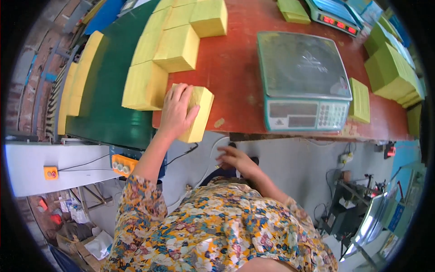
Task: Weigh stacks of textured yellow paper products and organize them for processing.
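Note:
My left hand [177, 111] grips a pale yellow rectangular block [199, 113] from its left side and top. The block is tilted and juts past the front edge of the red table [240, 86]. Just behind it stands a row of similar yellow blocks [145, 86], packed side by side and running away from me. My right hand [238, 161] hangs in front of my body, below the table edge, its fingers loosely spread. Nothing I can make out is in it.
A flat-topped scale [303, 68] sits on the table, a yellow slab [359, 100] beside it. Stacked yellow blocks [392, 72] and a second scale [335, 18] are farther right. Left are a green belt [108, 86] and an orange button box [123, 165].

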Available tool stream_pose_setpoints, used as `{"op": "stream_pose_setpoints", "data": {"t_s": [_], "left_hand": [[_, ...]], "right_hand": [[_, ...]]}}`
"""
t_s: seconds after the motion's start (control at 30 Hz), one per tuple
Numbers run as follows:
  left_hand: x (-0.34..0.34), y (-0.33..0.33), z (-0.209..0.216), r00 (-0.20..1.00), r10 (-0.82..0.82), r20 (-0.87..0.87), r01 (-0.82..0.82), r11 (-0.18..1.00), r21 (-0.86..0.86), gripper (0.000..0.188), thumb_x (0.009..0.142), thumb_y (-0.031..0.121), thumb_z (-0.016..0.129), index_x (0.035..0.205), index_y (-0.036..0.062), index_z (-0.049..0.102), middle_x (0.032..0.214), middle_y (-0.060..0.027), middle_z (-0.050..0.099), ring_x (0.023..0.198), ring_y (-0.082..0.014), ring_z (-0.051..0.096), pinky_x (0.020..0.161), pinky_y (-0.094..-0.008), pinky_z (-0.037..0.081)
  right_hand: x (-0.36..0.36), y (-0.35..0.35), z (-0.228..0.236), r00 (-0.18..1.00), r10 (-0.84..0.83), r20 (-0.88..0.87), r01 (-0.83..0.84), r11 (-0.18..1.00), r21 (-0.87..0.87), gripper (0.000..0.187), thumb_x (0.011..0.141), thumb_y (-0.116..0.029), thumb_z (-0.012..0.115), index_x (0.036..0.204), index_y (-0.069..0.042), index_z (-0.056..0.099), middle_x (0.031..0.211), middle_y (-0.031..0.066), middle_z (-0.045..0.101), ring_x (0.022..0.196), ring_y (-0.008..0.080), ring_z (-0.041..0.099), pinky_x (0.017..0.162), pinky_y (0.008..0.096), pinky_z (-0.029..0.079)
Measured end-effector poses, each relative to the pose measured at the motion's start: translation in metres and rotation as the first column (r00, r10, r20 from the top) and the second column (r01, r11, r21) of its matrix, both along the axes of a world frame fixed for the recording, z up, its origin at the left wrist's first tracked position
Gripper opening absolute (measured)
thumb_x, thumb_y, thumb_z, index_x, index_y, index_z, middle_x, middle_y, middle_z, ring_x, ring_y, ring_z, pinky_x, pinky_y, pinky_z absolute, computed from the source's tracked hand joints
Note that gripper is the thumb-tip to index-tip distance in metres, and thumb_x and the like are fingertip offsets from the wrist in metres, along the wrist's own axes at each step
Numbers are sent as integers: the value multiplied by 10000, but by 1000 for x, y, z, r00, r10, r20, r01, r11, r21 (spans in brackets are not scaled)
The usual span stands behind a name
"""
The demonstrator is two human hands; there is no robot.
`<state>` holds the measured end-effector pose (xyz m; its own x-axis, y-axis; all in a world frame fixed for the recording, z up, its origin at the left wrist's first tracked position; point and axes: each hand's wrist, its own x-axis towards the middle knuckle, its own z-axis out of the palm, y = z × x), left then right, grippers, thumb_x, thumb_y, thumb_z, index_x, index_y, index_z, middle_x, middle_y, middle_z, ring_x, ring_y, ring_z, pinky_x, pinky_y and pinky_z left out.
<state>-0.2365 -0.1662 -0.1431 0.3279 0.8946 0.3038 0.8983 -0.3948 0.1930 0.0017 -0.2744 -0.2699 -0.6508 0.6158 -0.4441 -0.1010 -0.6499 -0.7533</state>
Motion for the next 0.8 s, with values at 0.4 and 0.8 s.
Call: {"op": "stream_pose_setpoints", "data": {"t_s": [0.4,0.8], "left_hand": [[-19,-51,-30,965,239,113,-206,947,-245,564,962,256,504,1464,38,369,1509,-200,340,1388,-345,345,1128,-468,305],[226,97,28,-459,347,818,853,429,296,608,1023,454,346,1518,111,268,1515,-117,362,1405,-265,354,1166,-452,305]], "right_hand": [[-36,35,47,995,-50,-89,83,904,419,519,867,-138,622,1368,-62,508,1308,149,560,1221,237,529,1003,371,435],[128,140,219,489,-848,-204,-68,-270,960,427,746,-138,677,1166,-79,629,1274,174,537,1213,408,495,983,505,408]]}}
